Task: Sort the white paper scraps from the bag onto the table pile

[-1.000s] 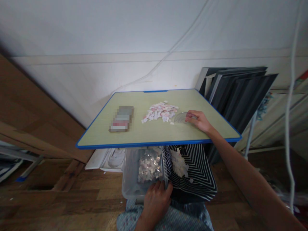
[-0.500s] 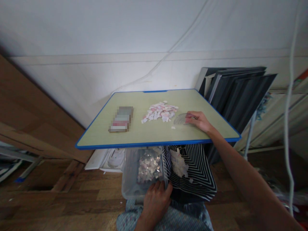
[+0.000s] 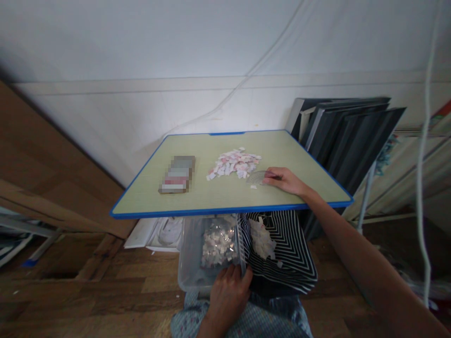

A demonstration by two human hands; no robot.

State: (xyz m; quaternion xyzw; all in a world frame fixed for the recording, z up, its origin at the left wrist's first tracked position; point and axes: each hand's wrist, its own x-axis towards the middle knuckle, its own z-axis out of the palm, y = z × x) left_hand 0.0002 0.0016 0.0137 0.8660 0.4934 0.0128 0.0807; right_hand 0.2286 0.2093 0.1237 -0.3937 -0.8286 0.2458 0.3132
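My right hand [image 3: 284,180] pinches a clear half-round protractor [image 3: 255,177] low over the tabletop, its curved edge close to the pile. A heap of small white and pinkish paper scraps [image 3: 235,163] lies at the middle of the table, and one loose scrap [image 3: 253,187] sits by the protractor. Below, my left hand [image 3: 231,287] is closed around the near right rim of a clear plastic bin [image 3: 190,270]. Inside that bin are many small pieces [image 3: 219,244] under shiny clear plastic.
The pale table [image 3: 141,199] has a blue edge. A pixelated block [image 3: 178,174] lies on its left. A black-and-white striped bag [image 3: 294,253] with paper scraps hangs open beside the bin. Dark panels [image 3: 345,136] lean at the right; a white cable [image 3: 423,188] hangs there.
My right hand has moved left and slightly toward me with the protractor, bringing it nearer the heap and the loose scrap. My left hand stays on the bin rim.
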